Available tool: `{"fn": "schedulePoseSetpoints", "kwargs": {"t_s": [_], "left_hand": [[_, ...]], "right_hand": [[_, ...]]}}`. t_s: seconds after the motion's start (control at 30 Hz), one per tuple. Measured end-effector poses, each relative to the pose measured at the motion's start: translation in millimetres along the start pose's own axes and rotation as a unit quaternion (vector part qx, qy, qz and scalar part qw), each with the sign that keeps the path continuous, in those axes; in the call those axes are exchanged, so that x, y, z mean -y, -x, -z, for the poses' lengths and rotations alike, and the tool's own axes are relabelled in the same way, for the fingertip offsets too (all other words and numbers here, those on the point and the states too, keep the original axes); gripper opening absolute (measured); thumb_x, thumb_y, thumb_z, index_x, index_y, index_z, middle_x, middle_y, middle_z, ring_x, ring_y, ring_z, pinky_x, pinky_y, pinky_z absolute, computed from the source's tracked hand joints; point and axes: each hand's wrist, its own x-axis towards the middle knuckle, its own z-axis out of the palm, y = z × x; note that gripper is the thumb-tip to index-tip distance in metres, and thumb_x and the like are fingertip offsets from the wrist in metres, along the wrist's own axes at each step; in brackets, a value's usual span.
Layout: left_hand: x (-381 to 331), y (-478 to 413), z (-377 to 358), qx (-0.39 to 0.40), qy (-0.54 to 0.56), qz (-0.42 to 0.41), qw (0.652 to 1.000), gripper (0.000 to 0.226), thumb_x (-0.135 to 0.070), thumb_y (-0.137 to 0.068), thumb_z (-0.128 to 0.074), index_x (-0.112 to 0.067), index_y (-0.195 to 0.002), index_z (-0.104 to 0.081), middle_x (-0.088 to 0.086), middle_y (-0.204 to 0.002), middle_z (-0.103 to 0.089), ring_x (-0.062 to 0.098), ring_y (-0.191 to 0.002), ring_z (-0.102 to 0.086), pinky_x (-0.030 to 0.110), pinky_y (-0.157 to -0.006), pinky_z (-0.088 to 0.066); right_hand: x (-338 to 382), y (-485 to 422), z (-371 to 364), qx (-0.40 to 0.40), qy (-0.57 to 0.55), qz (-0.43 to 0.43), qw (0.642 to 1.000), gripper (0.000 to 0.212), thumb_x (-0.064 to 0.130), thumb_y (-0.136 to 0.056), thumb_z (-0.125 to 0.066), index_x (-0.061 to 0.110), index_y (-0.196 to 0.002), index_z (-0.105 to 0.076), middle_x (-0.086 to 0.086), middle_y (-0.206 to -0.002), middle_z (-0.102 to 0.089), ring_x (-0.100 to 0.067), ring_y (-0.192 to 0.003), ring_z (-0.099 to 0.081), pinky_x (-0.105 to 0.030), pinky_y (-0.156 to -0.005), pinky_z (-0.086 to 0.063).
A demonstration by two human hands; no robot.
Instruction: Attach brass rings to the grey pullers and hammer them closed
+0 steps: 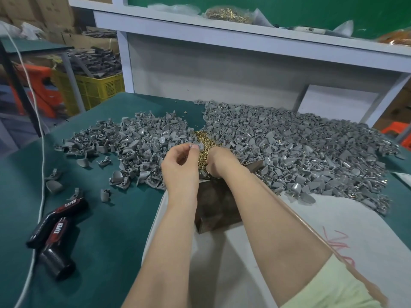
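On the green surface [106, 218], my left hand [180, 167] is curled, thumb and forefinger pinching one grey puller [198, 146] just above the brass rings [203, 152]. My right hand [220, 162] dips into that heap with its fingers hidden, so I cannot tell its grip. Heaped pullers [289, 147] lie either side.

Bench [111, 218]: matt green covering; grey pullers [289, 147]: dull satin grey; brass rings [203, 138]: bright glossy metal; block [213, 203] below rings: dark, worn metal; tool [55, 221]: glossy black plastic.
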Motion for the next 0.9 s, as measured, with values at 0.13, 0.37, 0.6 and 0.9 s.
{"fn": "schedulePoseSetpoints", "kwargs": {"t_s": [0.13,0.37,0.6,0.9], "left_hand": [[0.1,-0.2,0.5,0.002,0.001,-0.005,1.0,0.015,-0.015,-0.089,-0.064,-0.025,-0.077,-0.061,-0.01,-0.076,-0.062,-0.012,-0.059,-0.054,0.002,-0.058,-0.039],[-0.2,0.4,0.5,0.004,-0.002,-0.004,1.0,0.015,-0.016,-0.089,-0.064,-0.025,-0.078,-0.062,-0.01,-0.077,-0.062,-0.014,-0.059,-0.054,0.001,-0.058,-0.039],[-0.1,0.6,0.7,0.003,-0.004,0.001,1.0,0.014,-0.017,-0.089,-0.064,-0.026,-0.079,-0.062,-0.01,-0.078,-0.063,-0.007,-0.067,-0.055,0.001,-0.06,-0.039],[-0.8,0.6,-0.2,-0.001,-0.008,0.009,1.0,0.015,-0.017,-0.088,-0.065,-0.027,-0.078,-0.061,-0.012,-0.078,-0.063,-0.007,-0.067,-0.056,0.001,-0.061,-0.04]], "right_hand": [[3.9,0.0,-0.6,-0.002,0.0,0.002,1.0,0.003,0.009,-0.083,-0.058,0.009,-0.085,-0.056,-0.01,-0.083,-0.053,-0.03,-0.077,-0.052,-0.031,-0.072,-0.044],[4.3,3.7,-1.1,-0.016,-0.002,0.003,1.0,0.016,0.004,-0.083,-0.055,0.007,-0.099,-0.056,-0.009,-0.088,-0.047,-0.03,-0.088,-0.055,-0.034,-0.074,-0.043],[7.8,4.4,1.9,-0.016,0.014,0.006,1.0,0.009,0.003,-0.083,-0.056,0.009,-0.088,-0.053,-0.009,-0.084,-0.049,-0.027,-0.078,-0.049,-0.033,-0.071,-0.043],[5.3,6.2,3.5,-0.025,0.009,0.0,1.0,0.023,0.0,-0.083,-0.055,0.003,-0.105,-0.06,-0.011,-0.089,-0.048,-0.028,-0.081,-0.051,-0.036,-0.073,-0.043]]}}
